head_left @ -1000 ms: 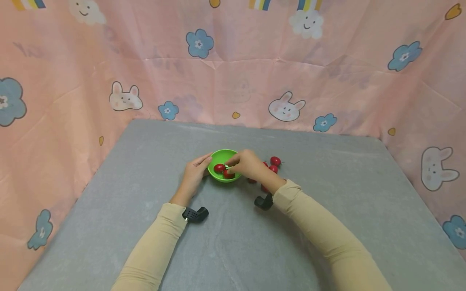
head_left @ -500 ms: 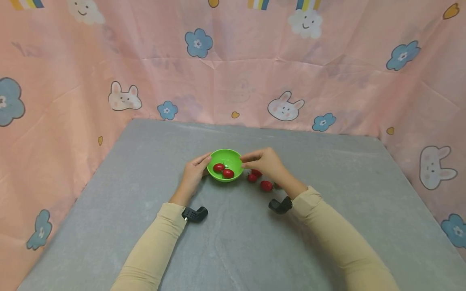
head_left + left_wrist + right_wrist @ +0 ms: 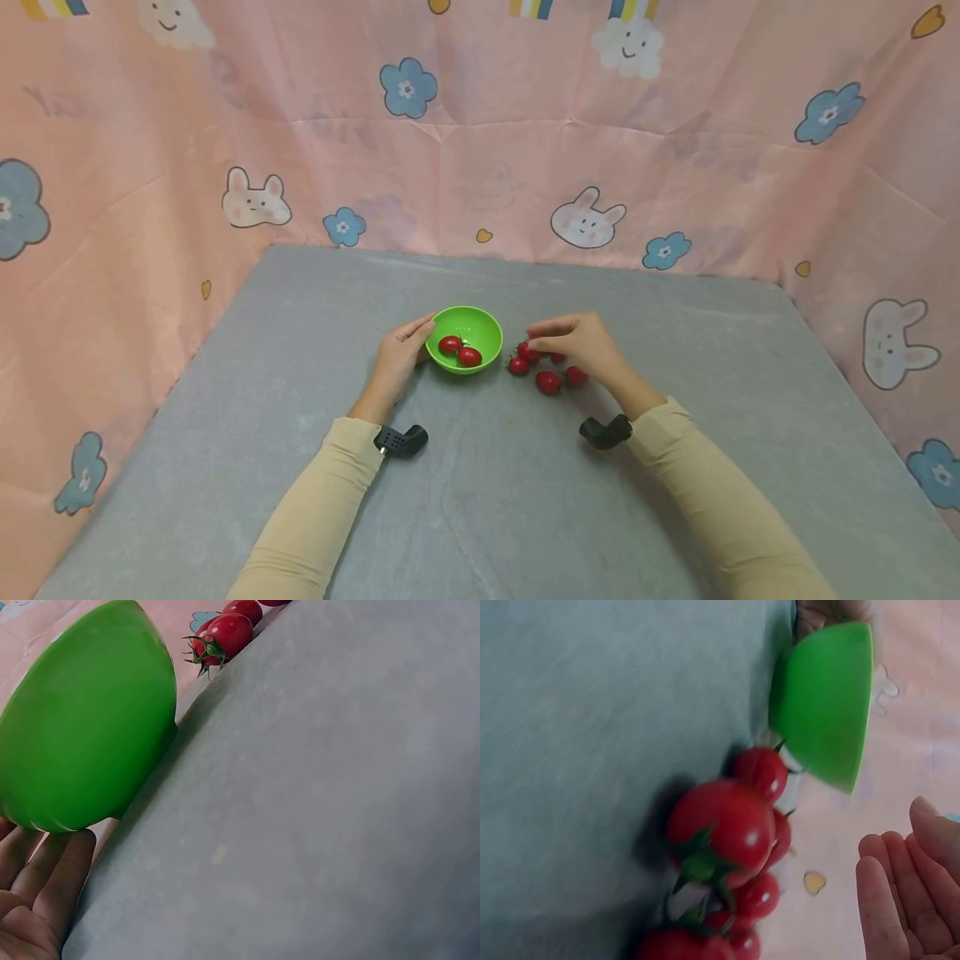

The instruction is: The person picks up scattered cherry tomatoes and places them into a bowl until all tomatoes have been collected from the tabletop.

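Note:
A green bowl [image 3: 483, 329] stands near the table's middle with two cherry tomatoes [image 3: 469, 357] inside. My left hand [image 3: 396, 360] holds the bowl by its left side, thumb at the rim; in the left wrist view its fingers [image 3: 60, 877] touch the bowl's outer wall. Over a group of loose cherry tomatoes [image 3: 548, 382], right of the bowl, hovers my right hand [image 3: 581, 346]. The right wrist view shows that hand's fingers [image 3: 881, 907] extended, holding nothing. It partly covers some tomatoes in the head view. Green stems show on several tomatoes [image 3: 724, 832].
The grey tabletop [image 3: 487, 475] surrounds the bowl and tomatoes. A pink printed curtain [image 3: 465, 167] hangs behind and along both sides of the table. Each wrist carries a black camera mount [image 3: 405, 442].
My right hand has left the bowl, where a second tomato now lies released, and moved right to above the loose tomatoes. The left hand and bowl have stayed in place.

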Demonstrator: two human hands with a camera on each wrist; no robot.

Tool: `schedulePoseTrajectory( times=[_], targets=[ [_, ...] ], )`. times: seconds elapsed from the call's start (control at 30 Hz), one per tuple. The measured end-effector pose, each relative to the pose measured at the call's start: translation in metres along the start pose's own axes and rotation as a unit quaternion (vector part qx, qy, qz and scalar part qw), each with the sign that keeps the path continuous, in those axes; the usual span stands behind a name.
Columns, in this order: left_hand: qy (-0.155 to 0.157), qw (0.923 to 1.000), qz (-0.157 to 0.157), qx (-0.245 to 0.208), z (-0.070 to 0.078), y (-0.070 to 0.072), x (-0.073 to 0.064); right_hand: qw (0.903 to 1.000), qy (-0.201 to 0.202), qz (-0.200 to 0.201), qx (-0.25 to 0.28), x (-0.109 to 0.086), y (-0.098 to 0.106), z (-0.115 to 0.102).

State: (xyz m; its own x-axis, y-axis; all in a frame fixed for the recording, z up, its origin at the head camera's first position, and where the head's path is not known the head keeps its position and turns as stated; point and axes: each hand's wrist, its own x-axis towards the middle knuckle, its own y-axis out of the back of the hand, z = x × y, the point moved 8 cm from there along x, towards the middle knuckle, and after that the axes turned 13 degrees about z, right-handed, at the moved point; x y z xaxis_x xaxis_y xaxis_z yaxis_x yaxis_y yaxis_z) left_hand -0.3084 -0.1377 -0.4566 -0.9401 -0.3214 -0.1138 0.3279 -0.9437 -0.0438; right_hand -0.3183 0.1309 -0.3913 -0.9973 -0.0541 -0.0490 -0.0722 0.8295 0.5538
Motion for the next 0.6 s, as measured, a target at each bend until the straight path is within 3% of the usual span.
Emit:
schedulePoseTrajectory(
  times=[0.4,0.6],
  targets=[
    [0.0,1.0,0.003,-0.004,0.001,-0.001,0.0,0.999,-0.033,0.009,-0.028,-0.002,0.022,0.037],
    [-0.001,1.0,0.001,0.001,0.0,0.0,0.0,0.9994,-0.028,0.003,-0.021,-0.006,0.03,0.049]
  ],
)
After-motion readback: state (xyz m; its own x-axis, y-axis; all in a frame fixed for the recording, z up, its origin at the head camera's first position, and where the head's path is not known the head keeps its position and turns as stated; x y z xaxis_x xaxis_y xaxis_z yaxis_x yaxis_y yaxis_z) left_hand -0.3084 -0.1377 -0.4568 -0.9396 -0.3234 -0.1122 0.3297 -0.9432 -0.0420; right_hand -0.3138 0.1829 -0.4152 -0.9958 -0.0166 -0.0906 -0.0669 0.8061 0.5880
